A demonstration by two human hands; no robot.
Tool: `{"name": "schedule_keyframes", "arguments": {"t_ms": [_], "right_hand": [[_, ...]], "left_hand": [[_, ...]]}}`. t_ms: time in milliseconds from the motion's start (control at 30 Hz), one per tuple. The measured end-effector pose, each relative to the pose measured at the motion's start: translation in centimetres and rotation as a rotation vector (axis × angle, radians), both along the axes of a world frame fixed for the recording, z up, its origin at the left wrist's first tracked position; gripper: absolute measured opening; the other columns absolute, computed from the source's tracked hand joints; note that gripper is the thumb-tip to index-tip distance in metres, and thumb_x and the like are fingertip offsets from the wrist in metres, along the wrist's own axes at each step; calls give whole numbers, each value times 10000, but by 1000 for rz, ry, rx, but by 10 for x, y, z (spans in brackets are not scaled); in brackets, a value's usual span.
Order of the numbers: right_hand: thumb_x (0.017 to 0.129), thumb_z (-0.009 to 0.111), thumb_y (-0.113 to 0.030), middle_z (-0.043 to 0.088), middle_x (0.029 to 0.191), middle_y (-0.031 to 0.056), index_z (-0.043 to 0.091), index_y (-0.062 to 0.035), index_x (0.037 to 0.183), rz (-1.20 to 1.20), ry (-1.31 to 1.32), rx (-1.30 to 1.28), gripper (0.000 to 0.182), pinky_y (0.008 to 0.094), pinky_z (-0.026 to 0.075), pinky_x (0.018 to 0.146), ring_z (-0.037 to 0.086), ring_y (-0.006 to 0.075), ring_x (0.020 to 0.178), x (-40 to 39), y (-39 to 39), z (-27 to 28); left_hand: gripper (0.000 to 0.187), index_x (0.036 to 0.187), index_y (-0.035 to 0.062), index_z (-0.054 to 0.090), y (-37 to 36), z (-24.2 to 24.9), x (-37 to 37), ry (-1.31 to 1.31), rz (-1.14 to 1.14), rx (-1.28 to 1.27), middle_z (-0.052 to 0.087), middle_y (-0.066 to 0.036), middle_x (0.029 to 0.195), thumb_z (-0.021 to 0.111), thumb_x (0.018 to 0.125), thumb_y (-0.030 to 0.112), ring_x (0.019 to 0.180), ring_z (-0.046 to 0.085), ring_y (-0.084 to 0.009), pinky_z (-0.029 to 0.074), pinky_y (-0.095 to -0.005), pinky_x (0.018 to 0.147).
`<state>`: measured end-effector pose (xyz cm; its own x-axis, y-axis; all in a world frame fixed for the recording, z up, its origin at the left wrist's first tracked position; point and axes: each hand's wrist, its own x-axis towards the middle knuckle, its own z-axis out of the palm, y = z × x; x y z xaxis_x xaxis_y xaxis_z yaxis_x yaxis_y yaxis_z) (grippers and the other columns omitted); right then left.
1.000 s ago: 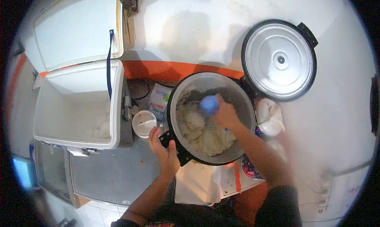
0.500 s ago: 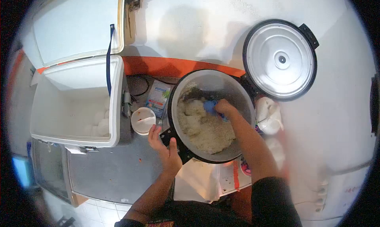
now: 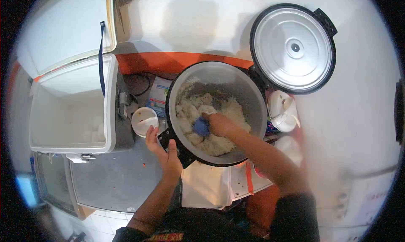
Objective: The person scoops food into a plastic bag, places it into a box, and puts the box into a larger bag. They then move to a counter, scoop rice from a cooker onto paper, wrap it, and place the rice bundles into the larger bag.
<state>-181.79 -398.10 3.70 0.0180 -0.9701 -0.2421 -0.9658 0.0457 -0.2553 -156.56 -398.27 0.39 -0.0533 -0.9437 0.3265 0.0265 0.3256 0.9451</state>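
Note:
White rice lies in a large round cooker pot with a grey inner wall. My right hand reaches into the pot, closed on a blue scoop that touches the rice left of the pot's middle. At the pot's lower left, my left hand is against the black handle, fingers apart and thumb up. The round metal lid stands raised at the pot's upper right.
An open white cooler stands at the left. Between it and the pot are a white cup and a blue-and-white packet. White containers sit right of the pot, and a pale board is below it.
My right hand has moved the blue scoop leftward and down through the rice, which is heaped differently. The whole view has shifted a little. My left hand stays at the handle.

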Motion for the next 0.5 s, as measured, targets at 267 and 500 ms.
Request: {"name": "schedule_keyframes", "arguments": {"t_ms": [267, 500], "right_hand": [[783, 594, -58, 688, 1027, 246, 526, -86, 1389, 69, 151, 198, 610, 490, 559, 789, 695, 411, 897, 7, -63, 40], [817, 642, -116, 684, 1039, 241, 565, -57, 1299, -272, -324, 472, 491, 479, 562, 784, 686, 386, 953, -12, -38, 67]], "left_hand": [[758, 1453, 0, 288, -5, 0, 1, -1, 14, 30, 298, -159, 1502, 630, 946, 447, 1413, 276, -295, 180, -433, 1185], [736, 1448, 1, 296, -2, 5, 2, -24, 3, 74, 302, -154, 1510, 627, 948, 428, 1411, 285, -299, 178, -429, 1187]]}}
